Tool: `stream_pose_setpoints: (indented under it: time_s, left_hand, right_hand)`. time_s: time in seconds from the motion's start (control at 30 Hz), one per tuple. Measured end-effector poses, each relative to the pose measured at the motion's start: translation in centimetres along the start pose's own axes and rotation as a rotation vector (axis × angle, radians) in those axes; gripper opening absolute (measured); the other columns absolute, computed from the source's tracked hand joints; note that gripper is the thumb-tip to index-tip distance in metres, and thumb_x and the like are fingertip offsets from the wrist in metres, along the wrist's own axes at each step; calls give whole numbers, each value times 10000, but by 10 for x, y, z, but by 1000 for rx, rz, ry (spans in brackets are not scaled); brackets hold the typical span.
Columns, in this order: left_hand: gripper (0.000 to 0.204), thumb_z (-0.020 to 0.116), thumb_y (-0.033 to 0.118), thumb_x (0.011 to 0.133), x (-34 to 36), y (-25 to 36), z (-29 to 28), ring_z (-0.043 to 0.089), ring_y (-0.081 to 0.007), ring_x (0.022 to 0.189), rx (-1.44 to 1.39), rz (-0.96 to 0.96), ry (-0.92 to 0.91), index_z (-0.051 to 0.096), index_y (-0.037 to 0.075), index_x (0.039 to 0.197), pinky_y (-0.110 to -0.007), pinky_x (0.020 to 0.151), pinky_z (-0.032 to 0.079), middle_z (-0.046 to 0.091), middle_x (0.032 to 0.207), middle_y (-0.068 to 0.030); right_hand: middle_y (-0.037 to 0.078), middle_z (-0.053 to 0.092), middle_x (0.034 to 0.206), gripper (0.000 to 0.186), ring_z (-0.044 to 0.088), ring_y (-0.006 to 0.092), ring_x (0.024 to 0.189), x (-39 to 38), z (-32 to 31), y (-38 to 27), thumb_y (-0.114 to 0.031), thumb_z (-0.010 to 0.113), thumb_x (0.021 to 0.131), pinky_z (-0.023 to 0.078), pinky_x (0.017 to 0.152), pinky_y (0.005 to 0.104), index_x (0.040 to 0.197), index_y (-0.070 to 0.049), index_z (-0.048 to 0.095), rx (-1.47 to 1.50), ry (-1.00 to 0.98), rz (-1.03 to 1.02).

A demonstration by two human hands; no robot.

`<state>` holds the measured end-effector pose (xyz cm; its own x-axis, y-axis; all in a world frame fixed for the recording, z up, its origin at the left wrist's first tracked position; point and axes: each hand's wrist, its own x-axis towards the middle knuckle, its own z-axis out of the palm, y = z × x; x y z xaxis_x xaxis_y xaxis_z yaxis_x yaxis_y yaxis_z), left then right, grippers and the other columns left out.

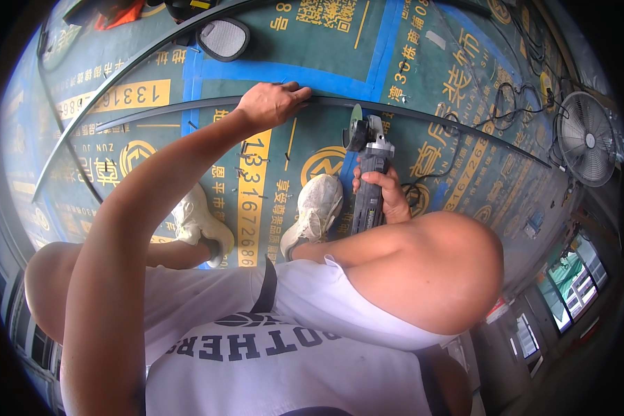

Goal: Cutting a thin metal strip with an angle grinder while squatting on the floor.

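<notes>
A long, thin, dark strip [409,112], metal by its look, runs from left to right across the floor in front of my feet. My left hand [274,104] is closed over its middle, fingers at its far side. In my right hand [390,193] is a grey and black angle grinder [367,201], held by its body with the head pointing away from me. The greenish disc [356,116] of the grinder stands on edge close to the strip, right of my left hand. Whether disc and strip touch, I cannot tell.
Green printed floor covering [312,62] with blue tape lies all around. Another long dark strip [128,69] crosses at the left. A grey mesh-faced pad [222,38] lies beyond it. Cables [513,104] and a round fan [587,137] are at the right. My white shoes [317,208] flank several small dark pieces.
</notes>
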<state>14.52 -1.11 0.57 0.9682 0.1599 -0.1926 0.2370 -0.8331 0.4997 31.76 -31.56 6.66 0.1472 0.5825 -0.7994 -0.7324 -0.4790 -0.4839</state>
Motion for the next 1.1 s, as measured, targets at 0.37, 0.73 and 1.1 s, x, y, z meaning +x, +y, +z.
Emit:
stream_pose_setpoints:
  time_s: [0.37, 0.73, 1.1]
  left_hand:
    - [247, 517, 328, 1088, 0, -3, 4, 719, -357, 879, 33, 34, 13, 583, 125, 1211, -456, 744, 588, 687, 1050, -123]
    - [257, 515, 336, 1088, 0, -1, 3, 719, -363, 896, 12, 13, -19, 585, 130, 1224, -463, 755, 590, 690, 1085, -120]
    - [262, 513, 347, 1088, 0, -1, 2, 722, -365, 896, 26, 10, -21, 583, 133, 1221, -463, 768, 593, 686, 1080, -122]
  right_hand:
    - [139, 685, 964, 517, 703, 234, 796, 3, 4, -9, -111, 754, 785, 614, 724, 385, 1257, 15, 586, 17, -13, 4]
    - [146, 673, 958, 559, 699, 251, 812, -4, 8, -10, -129, 749, 765, 610, 753, 398, 1271, 26, 572, 5, -34, -14]
    - [140, 686, 958, 538, 702, 238, 797, 10, 15, -1, -124, 749, 766, 610, 756, 388, 1259, 22, 590, -37, -52, -10]
